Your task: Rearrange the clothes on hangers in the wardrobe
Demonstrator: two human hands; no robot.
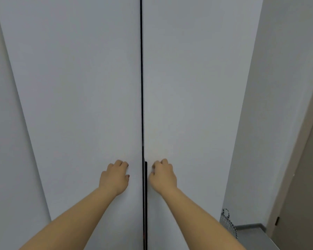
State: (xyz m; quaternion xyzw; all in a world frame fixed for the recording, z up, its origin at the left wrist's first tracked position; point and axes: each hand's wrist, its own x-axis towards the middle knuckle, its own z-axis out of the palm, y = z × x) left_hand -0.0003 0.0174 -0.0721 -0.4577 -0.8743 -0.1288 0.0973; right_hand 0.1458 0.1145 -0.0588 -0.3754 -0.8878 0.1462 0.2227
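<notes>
wardrobe doors stood nearly closed; we set left hand and right hand, curled but gripping nothing, beside the seam, likely to open them.

floor: grey, lower right | on it: checked bag against wardrobe side

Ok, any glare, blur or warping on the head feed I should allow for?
Head view: soft, even light, no glare on the left wardrobe door or right wardrobe door; their outer edges slant inward toward the bottom, likely lens and tilt, while the dark centre gap runs nearly straight; left hand and right hand slightly soft, no hard shadows; patterned bag lower right is blurry.
</notes>
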